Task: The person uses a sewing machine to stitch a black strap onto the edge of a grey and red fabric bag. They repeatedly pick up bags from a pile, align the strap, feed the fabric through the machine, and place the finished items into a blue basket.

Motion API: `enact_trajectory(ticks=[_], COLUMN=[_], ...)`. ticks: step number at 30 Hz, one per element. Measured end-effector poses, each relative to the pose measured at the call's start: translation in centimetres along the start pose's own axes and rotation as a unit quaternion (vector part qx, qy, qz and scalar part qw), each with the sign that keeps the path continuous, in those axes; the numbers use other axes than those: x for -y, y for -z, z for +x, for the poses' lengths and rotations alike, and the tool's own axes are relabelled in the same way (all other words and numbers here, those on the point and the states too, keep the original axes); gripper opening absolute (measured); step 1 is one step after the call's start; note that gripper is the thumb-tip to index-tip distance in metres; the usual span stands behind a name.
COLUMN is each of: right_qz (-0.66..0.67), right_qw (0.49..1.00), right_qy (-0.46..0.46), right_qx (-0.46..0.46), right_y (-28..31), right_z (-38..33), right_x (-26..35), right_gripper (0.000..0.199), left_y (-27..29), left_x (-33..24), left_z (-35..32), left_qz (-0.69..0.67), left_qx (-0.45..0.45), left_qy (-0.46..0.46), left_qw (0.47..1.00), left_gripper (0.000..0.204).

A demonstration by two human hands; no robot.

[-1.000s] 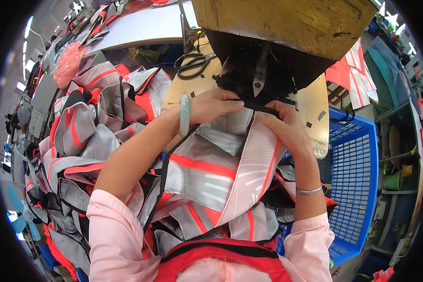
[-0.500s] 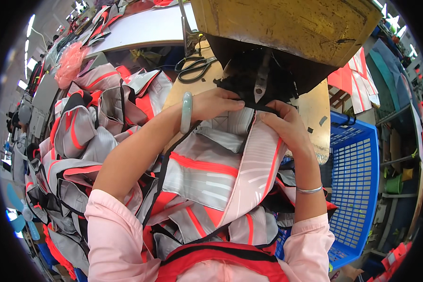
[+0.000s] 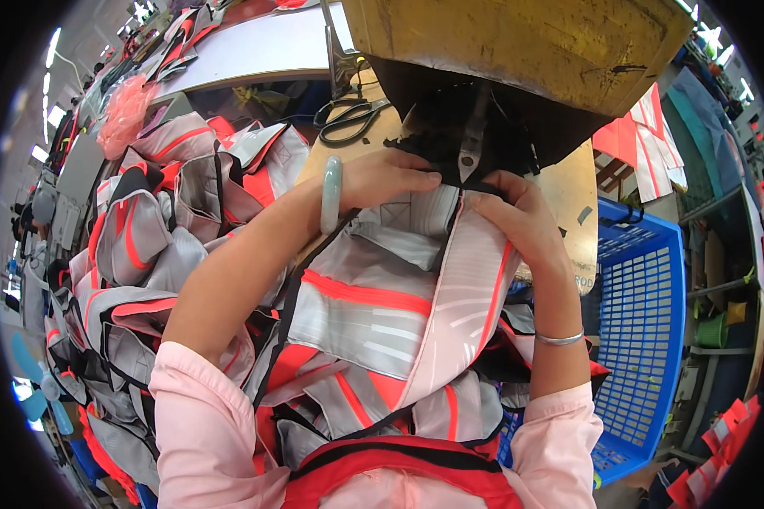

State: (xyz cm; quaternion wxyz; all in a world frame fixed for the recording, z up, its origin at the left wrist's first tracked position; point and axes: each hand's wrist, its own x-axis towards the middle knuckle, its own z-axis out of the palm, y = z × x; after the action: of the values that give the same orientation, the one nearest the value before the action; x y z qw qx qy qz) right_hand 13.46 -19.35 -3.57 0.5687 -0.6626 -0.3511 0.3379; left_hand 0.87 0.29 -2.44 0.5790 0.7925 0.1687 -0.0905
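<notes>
- Two bare hands work at the far edge of a grey, white and coral cloth piece (image 3: 365, 335), which spreads from just below the machine toward the person's lap.
- Left hand (image 3: 392, 181): thumb and fingers pinch the cloth's black edging (image 3: 452, 185) on the left side; some fingertips are hidden beneath it.
- Right hand (image 3: 518, 210): closed on the same edging, just right of the metal tip (image 3: 469, 159), its fingers bent round the cloth.
- The metal tip hangs under the yellow-brown machine housing (image 3: 518, 51), between the hands and slightly beyond them; whether it touches the edging cannot be told.
- The step in hand looks like lining up the edging below that tip.
- The next move seems to call for a flat, taut edge, with both thumbs clear of the tip.
- Scissors (image 3: 348, 121) with black handles lie on the bench (image 3: 574, 191), far and left of the hands.
- Left of the bench rises a heap of similar cloth (image 3: 148, 233); near right stands a blue basket (image 3: 643, 327) with slotted walls.
</notes>
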Motion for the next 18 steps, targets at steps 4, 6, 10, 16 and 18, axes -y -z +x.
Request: enact_trajectory(ticks=[4,6,10,16,18], right_qz=[0.008,-0.001,0.001,-0.051,-0.099], right_qw=[1.0,1.0,1.0,0.998,0.995], right_qy=[0.003,0.002,0.001,0.012,0.033], right_qx=[0.013,0.012,-0.002,-0.016,0.004], right_y=[0.2,0.2,0.3,0.3,0.5], right_z=[0.2,0.3,0.4,-1.8,-4.2], right_x=[0.4,0.4,0.6,1.7,1.1], right_gripper=[0.022,0.022,0.022,0.02,0.02], left_y=[0.4,0.4,0.4,0.2,-0.8], left_x=[0.5,0.4,-0.5,0.5,0.6], left_z=[0.4,0.4,0.1,-1.2,-2.4], left_qz=[0.015,0.021,0.042,0.042,0.013], left_qx=[-0.006,-0.009,-0.029,-0.04,-0.008], left_qy=[0.01,0.003,0.017,0.007,0.009], left_qw=[1.0,1.0,0.999,0.998,1.0], left_gripper=[0.068,0.069,0.07,0.065,0.059])
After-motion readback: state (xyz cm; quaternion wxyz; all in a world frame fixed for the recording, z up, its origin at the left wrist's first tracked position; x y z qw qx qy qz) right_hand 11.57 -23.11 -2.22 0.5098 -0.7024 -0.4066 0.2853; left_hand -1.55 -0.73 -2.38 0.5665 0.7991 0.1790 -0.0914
